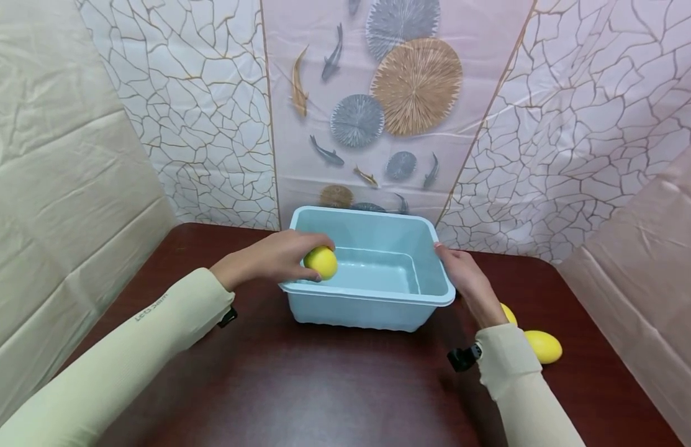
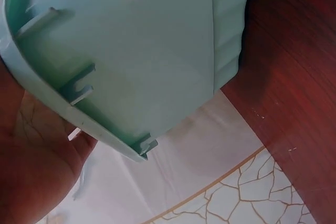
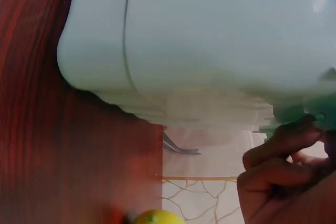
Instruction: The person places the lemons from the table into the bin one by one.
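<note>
A light blue plastic basin (image 1: 351, 304) stands on the dark red-brown table. Over its left side my left hand (image 1: 275, 256) holds a yellow lemon (image 1: 323, 263) between thumb and fingers, just inside the rim. In the left wrist view the palm is beside the basin's rim, and the lemon is hidden there. My right hand (image 1: 465, 276) grips the basin's right rim, its curled fingers (image 3: 283, 150) under the edge in the right wrist view.
Two more yellow lemons lie on the table right of the basin: one (image 1: 543, 346) beside the right sleeve, another (image 1: 508, 313) partly behind the wrist. Patterned cloth (image 1: 211, 112) hangs behind the table (image 1: 323, 385), with plain cloth along both sides.
</note>
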Action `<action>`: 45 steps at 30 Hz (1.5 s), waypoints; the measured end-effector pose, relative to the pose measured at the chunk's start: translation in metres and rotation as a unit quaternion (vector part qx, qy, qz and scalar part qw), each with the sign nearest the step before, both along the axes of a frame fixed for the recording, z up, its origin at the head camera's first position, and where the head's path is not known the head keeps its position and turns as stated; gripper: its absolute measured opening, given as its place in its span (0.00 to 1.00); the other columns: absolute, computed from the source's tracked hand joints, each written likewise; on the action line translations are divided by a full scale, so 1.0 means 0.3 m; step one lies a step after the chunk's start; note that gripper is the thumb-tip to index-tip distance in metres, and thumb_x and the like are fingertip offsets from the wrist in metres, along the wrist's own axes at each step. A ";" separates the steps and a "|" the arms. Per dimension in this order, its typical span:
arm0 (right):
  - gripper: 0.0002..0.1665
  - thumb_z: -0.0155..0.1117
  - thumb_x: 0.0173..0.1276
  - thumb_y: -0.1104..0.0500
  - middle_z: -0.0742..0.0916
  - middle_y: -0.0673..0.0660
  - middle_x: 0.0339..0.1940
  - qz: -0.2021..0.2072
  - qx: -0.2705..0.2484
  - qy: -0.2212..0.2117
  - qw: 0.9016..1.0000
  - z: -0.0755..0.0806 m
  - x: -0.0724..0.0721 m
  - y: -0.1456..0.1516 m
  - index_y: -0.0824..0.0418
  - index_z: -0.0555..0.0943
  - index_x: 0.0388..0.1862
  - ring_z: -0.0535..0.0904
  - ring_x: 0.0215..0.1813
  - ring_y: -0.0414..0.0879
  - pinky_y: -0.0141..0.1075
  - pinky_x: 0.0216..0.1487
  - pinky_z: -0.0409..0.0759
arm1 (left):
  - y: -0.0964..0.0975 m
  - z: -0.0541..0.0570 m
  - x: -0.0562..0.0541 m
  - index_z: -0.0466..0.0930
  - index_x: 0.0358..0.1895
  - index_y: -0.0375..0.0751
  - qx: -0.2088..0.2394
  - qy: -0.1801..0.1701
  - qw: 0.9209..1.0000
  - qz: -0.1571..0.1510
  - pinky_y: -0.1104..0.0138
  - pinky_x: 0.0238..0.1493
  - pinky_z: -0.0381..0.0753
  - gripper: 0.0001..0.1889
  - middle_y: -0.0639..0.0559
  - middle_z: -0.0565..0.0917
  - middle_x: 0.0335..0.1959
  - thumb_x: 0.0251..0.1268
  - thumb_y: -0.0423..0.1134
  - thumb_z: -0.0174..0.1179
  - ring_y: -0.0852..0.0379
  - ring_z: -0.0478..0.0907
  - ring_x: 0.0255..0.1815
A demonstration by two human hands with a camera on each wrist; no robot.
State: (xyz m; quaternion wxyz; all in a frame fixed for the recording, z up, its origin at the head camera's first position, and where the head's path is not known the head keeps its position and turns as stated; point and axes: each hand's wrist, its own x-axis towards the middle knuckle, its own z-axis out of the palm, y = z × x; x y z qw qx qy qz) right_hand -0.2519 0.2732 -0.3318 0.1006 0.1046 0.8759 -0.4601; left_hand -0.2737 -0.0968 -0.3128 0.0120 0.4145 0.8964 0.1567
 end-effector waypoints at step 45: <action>0.51 0.30 0.85 0.31 0.75 0.73 0.73 0.035 0.032 -0.008 0.999 0.004 -0.001 0.001 0.72 0.56 0.84 0.77 0.69 0.62 0.50 0.63 0.79 | 0.110 -0.020 -0.087 0.86 0.48 0.53 -0.217 -0.012 0.976 -0.012 0.60 0.42 0.69 0.08 0.59 0.81 0.34 0.70 0.46 0.69 0.57 0.72 0.35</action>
